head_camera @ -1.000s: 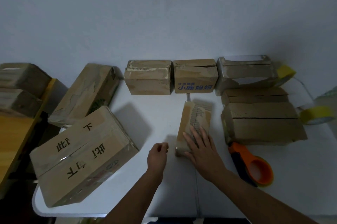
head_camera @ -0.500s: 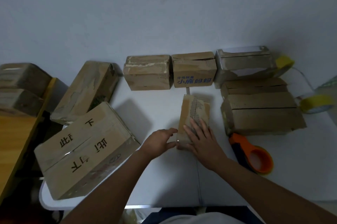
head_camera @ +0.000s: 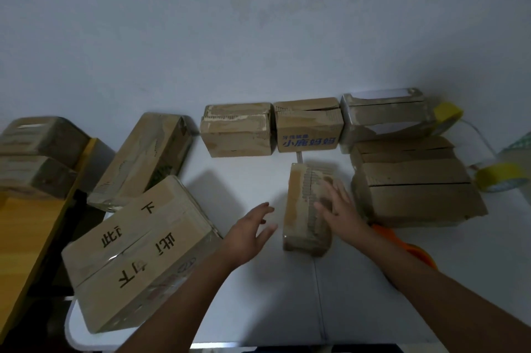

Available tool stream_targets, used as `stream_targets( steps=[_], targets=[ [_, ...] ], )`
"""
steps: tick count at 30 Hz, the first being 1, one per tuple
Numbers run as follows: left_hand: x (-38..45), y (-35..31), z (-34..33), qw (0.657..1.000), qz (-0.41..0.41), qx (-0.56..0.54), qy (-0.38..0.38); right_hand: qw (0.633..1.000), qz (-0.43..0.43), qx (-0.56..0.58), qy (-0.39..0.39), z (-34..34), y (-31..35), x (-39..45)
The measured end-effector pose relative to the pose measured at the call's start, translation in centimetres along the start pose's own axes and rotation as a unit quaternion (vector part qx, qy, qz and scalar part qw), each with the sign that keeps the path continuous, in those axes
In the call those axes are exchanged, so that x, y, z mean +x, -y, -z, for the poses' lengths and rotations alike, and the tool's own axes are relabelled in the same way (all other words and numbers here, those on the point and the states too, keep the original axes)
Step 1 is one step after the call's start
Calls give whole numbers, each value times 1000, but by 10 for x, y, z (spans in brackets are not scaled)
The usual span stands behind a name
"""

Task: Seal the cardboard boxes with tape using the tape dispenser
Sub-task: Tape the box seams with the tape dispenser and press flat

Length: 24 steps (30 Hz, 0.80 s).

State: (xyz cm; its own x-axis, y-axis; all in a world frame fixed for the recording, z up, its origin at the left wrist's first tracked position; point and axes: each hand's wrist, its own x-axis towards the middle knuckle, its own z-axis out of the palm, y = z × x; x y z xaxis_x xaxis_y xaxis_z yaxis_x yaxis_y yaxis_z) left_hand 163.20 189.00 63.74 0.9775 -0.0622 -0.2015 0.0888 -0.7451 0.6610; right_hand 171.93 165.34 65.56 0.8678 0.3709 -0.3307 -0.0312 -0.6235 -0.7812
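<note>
Right hand (head_camera: 340, 210) flat on small box (head_camera: 304, 209); left hand (head_camera: 250, 233) spread just beside it

small box (head_camera: 301, 209): brown cardboard, matt, with torn rough patches where corrugation shows, plus a glossy strip of clear tape down its left side
big box (head_camera: 138, 255): smooth cardboard with black printed characters, shiny clear tape along the seam
back-row boxes (head_camera: 235, 134): worn matt cardboard, edges peeled ragged and pale
right stack (head_camera: 413, 191): same dull cardboard, pretty scuffed
tape dispenser (head_camera: 416, 255): bright orange, looks like smooth plastic, mostly hidden by the arm so hard to say
tape rolls (head_camera: 500, 180): yellowish, slightly glossy film
table (head_camera: 287, 309): white, smooth, faint sheen
side surface (head_camera: 26, 232): yellow-orange wood look, smooth
wall (head_camera: 230, 36): matt painted plaster, a bit blotchy
</note>
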Motion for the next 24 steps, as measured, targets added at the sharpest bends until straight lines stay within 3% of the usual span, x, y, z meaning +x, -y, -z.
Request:
stream_targets(
  steps=[2,7,10,14,19,24],
  targets=[
    [5,-6,2,1000,0,-15,-26,994,-16,100,35,-8,8,-7],
    [17,-21,-5,998,0,36,-44,978,-24,150,140,-41,4,-40],
    [8,-22,-18,988,35,147,8,989,-23,97,108,-38,-1,-44],
    [-9,-17,-23,976,7,215,43,996,66,-60,13,-28,-3,-35],
    [-43,-2,-10,978,22,190,83,968,164,-157,107,-40,1,-35],
    [-69,3,-3,984,90,144,57,951,214,-137,177,-50,6,-38]
  ],
)
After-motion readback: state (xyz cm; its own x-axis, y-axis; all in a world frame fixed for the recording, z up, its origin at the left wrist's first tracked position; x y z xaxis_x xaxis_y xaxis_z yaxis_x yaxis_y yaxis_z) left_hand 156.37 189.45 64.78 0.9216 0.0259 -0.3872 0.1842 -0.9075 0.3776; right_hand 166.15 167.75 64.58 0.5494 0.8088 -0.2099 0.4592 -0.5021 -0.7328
